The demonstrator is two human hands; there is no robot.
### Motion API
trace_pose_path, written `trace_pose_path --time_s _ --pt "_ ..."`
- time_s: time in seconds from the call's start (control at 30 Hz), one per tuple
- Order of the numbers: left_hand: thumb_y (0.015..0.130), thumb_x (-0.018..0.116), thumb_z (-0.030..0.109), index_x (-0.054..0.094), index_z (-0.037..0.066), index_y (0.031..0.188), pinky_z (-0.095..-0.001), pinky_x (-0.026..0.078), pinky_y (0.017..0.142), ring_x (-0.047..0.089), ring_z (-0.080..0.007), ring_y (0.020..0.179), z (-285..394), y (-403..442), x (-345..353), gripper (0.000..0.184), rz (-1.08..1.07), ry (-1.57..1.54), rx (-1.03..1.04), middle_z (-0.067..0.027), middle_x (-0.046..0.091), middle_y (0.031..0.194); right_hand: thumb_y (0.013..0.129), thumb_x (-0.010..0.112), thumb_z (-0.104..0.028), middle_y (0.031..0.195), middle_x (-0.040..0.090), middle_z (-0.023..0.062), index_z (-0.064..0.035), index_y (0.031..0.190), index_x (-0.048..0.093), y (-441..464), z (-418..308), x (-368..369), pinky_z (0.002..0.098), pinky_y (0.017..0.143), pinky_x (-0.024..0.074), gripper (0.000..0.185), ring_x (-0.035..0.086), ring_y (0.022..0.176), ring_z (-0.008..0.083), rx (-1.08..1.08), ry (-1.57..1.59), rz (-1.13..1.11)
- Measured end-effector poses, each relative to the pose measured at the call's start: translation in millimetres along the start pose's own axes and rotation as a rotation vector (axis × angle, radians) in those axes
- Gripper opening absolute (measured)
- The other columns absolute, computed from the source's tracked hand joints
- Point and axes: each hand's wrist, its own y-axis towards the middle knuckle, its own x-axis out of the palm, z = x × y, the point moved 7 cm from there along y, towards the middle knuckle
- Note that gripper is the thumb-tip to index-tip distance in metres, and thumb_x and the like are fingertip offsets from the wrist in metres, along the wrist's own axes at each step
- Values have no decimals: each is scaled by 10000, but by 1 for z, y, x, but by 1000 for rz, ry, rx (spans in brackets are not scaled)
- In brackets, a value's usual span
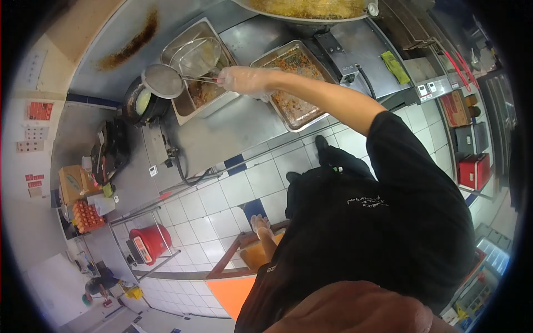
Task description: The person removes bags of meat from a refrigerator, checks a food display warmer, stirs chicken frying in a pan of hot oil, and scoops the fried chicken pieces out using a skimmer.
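My right hand [244,81], in a clear glove, reaches across the counter and is closed around the handle of a round mesh strainer [162,81]. The strainer hangs between a dark pot [139,102] and a deep metal pan [191,115] with brownish bits inside. Another round wire strainer [199,57] rests over that pan, its handle end hidden near my hand. Beside my forearm lies a shallow metal tray [304,126] covered in orange-brown crumbs. My left hand [260,223], also gloved, hangs low with fingers apart, near a reddish-framed bin with an orange-brown container [253,256].
A wide pan of bubbling yellow oil [311,8] stands at the top. A green cloth [395,67] lies on the right counter. At left are an egg tray [88,216], a cardboard box [78,184] and a red bucket [151,244]. Another person [100,284] works farther off.
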Motion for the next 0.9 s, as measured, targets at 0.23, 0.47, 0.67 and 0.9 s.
trace_pose_path --time_s 0.23,0.47,0.67,0.9 --pt "950 656 210 403 280 1482 -538 468 890 605 -299 1099 -62 14 26 593 -10 90 -158 -62 569 1346 975 652 -347 724 448 -79 -61 1319 592 -66 -41 -161 197 437 315 452 389 563 30 308 631 255" --pt "944 653 211 387 325 1486 -533 456 844 593 -287 1078 -73 -28 114 614 57 186 -197 -45 573 1299 1013 538 -320 1152 715 223 -53 1406 569 -138 8 -407 414 888 543 476 693 980 322 466 -547 291" --pt "974 628 229 383 251 1509 -473 462 849 603 -252 1077 -68 -73 217 589 14 9 -53 -45 612 1306 875 586 -182 800 730 218 -17 940 737 -217 127 -530 487 641 554 232 720 704 362 732 -1322 69" --pt "964 671 162 448 207 1486 -400 505 669 672 -220 920 -80 -97 272 569 33 172 43 -107 681 1163 904 559 -195 764 703 143 -52 964 740 -242 181 -564 443 652 558 239 692 689 319 744 -1265 -149"
